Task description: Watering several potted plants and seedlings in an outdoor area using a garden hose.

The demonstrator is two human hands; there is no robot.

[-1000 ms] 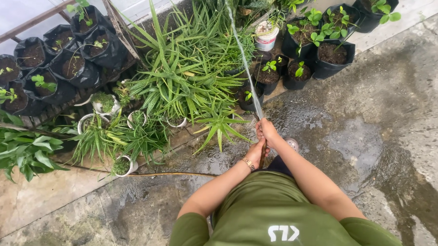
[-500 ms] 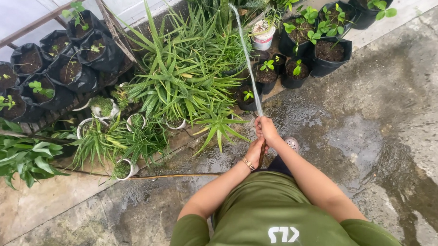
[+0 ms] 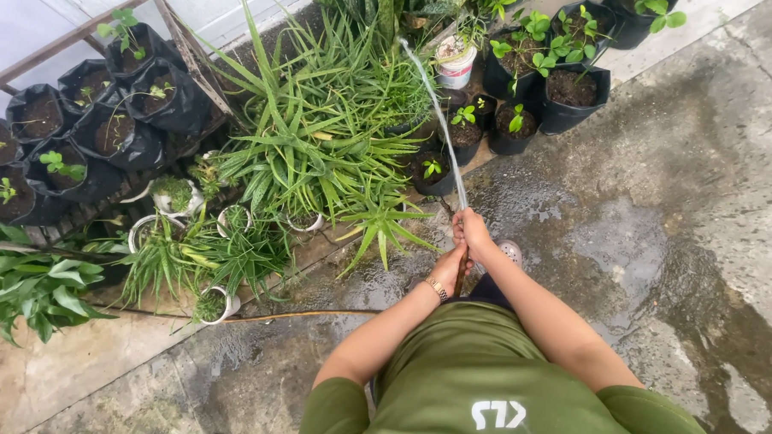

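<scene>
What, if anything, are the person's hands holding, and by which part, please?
Both hands grip the thin brown garden hose near its spraying end: right hand at the tip, left hand just behind it.

Soft, even daylight; sharp, slight edge distortion

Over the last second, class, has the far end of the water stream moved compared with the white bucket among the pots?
Yes. The water stream now falls short, arcing just left of the white bucket, where earlier it reached beyond it. Both hands grip the hose.
</scene>
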